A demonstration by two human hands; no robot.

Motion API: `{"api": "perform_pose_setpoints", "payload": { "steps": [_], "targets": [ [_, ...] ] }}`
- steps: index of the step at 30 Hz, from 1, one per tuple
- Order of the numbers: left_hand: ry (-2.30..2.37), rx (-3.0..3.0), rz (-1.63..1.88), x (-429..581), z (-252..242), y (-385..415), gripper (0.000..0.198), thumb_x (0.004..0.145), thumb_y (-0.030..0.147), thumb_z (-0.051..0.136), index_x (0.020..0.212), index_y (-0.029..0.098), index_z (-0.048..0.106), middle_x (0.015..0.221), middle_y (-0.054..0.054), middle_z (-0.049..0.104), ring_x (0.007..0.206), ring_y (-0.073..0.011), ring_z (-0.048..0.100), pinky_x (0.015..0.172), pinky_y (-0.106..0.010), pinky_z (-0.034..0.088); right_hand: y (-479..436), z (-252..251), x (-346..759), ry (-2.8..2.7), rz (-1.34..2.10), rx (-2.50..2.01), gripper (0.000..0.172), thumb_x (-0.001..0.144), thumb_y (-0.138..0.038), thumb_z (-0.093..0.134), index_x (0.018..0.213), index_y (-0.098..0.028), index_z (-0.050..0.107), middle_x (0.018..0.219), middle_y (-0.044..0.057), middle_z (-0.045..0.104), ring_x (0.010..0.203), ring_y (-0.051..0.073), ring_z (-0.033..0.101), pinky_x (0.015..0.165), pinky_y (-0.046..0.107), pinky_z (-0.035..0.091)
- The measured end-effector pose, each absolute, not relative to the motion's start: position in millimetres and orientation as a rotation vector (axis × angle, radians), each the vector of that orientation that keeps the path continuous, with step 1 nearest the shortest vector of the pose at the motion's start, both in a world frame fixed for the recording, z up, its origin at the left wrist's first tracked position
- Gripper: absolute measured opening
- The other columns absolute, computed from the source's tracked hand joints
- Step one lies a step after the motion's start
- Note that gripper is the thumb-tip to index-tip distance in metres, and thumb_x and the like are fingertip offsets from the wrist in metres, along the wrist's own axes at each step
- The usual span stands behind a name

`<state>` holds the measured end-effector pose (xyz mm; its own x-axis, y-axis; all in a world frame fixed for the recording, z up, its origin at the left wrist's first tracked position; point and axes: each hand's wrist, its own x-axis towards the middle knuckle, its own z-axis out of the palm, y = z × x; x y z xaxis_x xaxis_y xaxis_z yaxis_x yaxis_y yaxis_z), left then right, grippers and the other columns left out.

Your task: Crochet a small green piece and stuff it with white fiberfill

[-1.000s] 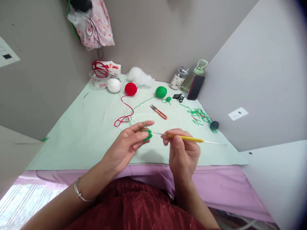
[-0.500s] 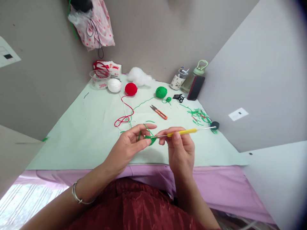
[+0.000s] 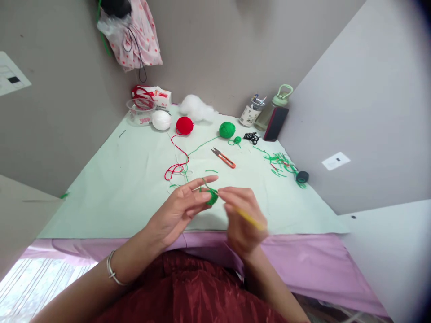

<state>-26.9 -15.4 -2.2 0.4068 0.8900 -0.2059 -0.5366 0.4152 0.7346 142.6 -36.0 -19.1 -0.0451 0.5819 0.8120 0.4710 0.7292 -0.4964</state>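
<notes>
A small green crochet piece (image 3: 212, 197) is pinched between the thumb and fingers of my left hand (image 3: 183, 200). Green yarn loops over the raised index finger of that hand. My right hand (image 3: 247, 217), smeared by motion, grips a yellow-handled crochet hook (image 3: 251, 219), whose tip end meets the piece at its right edge. Beyond the hands, the green yarn ball (image 3: 226, 130) rests on the table with a strand trailing from it toward my left hand. Orange thread snips (image 3: 223, 158) lie on the cloth in front of that ball.
On the pale cloth (image 3: 111, 193) stand a red yarn ball (image 3: 184, 125), a white yarn ball (image 3: 161, 120), white stuffing (image 3: 195, 107) and a plastic tub (image 3: 141, 113). Yarn scraps (image 3: 279, 159), a black claw clip (image 3: 252, 137), a phone (image 3: 276, 123) and a bottle (image 3: 269, 112) are at right.
My right hand has turned, swinging the hook's handle end down toward me. The crochet piece has tilted and shows more of its face. My left hand stays nearly in place.
</notes>
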Motion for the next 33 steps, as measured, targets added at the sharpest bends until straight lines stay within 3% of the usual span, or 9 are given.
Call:
{"api": "perform_pose_setpoints", "payload": {
  "steps": [4, 7, 11, 16, 19, 22, 25, 30, 33],
  "targets": [
    [0.647, 0.683, 1.033, -29.1, 0.4, -15.4, 0.041, 0.079, 0.024, 0.088, 0.119, 0.025, 0.081, 0.086, 0.001, 0.064, 0.076, -0.0085, 0.053, 0.083, -0.022, 0.047, -32.0, -8.3, 141.6, -1.323, 0.615, -0.809, 0.024, 0.107, -0.022, 0.054, 0.103, -0.024, 0.078, 0.087, 0.004, 0.075, 0.068, 0.015, 0.063, 0.063, 0.032, 0.055],
    [0.660, 0.829, 1.084, -25.2, -1.4, -18.2, 0.040, 0.081, 0.024, 0.087, 0.121, 0.029, 0.081, 0.091, 0.001, 0.064, 0.088, -0.0110, 0.057, 0.086, -0.022, 0.045, -29.1, -7.3, 138.8, -1.351, 0.683, -0.799, 0.020, 0.105, -0.023, 0.058, 0.102, -0.025, 0.078, 0.094, 0.004, 0.078, 0.076, 0.016, 0.066, 0.066, 0.031, 0.055],
    [0.771, 0.884, 1.176, -19.1, -6.2, -19.9, 0.044, 0.082, 0.028, 0.088, 0.124, 0.029, 0.079, 0.094, 0.001, 0.065, 0.090, -0.0120, 0.055, 0.086, -0.023, 0.044, -34.0, -17.3, 136.4, -1.553, 0.432, -0.887, 0.025, 0.103, -0.014, 0.060, 0.113, -0.027, 0.078, 0.098, 0.005, 0.079, 0.084, 0.018, 0.072, 0.071, 0.032, 0.060],
    [0.703, 0.640, 1.042, -20.1, -7.2, -17.2, 0.052, 0.075, 0.035, 0.093, 0.124, 0.022, 0.079, 0.086, 0.001, 0.063, 0.074, -0.0087, 0.050, 0.078, -0.023, 0.045, -40.3, -27.2, 140.2, -1.775, -0.042, -0.867, 0.040, 0.096, -0.006, 0.067, 0.128, -0.029, 0.075, 0.113, 0.009, 0.078, 0.101, 0.022, 0.073, 0.082, 0.037, 0.062],
    [0.651, 0.592, 0.991, -24.1, -5.6, -14.3, 0.042, 0.075, 0.031, 0.091, 0.114, 0.019, 0.083, 0.085, 0.001, 0.062, 0.063, -0.0049, 0.039, 0.081, -0.024, 0.048, -35.9, -19.9, 143.8, -1.549, 0.273, -0.883, 0.028, 0.101, -0.010, 0.062, 0.115, -0.028, 0.078, 0.097, 0.005, 0.077, 0.083, 0.018, 0.070, 0.071, 0.032, 0.059],
    [0.674, 0.714, 1.035, -24.1, -3.5, -14.7, 0.036, 0.077, 0.029, 0.090, 0.112, 0.021, 0.083, 0.087, 0.001, 0.062, 0.063, -0.0058, 0.039, 0.067, -0.020, 0.043, -30.5, -12.1, 143.6, -1.310, 0.652, -0.834, 0.021, 0.104, -0.021, 0.059, 0.100, -0.026, 0.079, 0.084, 0.001, 0.073, 0.067, 0.013, 0.062, 0.063, 0.029, 0.053],
    [0.700, 0.864, 1.068, -21.3, -2.9, -18.4, 0.037, 0.081, 0.030, 0.087, 0.117, 0.023, 0.081, 0.093, -0.002, 0.066, 0.072, -0.0094, 0.047, 0.057, -0.020, 0.035, -28.6, -11.6, 140.3, -1.313, 0.760, -0.792, 0.018, 0.103, -0.026, 0.064, 0.098, -0.026, 0.081, 0.090, 0.003, 0.076, 0.075, 0.015, 0.065, 0.069, 0.030, 0.054],
    [0.690, 0.946, 1.050, -23.6, -3.4, -21.7, 0.033, 0.092, 0.037, 0.077, 0.123, 0.025, 0.079, 0.101, -0.003, 0.068, 0.075, -0.0113, 0.052, 0.069, -0.025, 0.042, -28.2, -14.3, 140.3, -1.265, 0.819, -0.826, 0.016, 0.103, -0.028, 0.065, 0.102, -0.029, 0.081, 0.091, 0.001, 0.079, 0.076, 0.012, 0.066, 0.071, 0.026, 0.054],
    [0.707, 0.960, 1.048, -26.8, -2.6, -20.7, 0.031, 0.090, 0.034, 0.078, 0.120, 0.027, 0.080, 0.101, -0.003, 0.065, 0.085, -0.0139, 0.053, 0.071, -0.025, 0.043, -25.4, -11.0, 141.3, -1.151, 0.957, -0.769, 0.016, 0.103, -0.033, 0.066, 0.096, -0.027, 0.080, 0.088, 0.000, 0.077, 0.071, 0.011, 0.065, 0.068, 0.024, 0.054]
  ]
}}
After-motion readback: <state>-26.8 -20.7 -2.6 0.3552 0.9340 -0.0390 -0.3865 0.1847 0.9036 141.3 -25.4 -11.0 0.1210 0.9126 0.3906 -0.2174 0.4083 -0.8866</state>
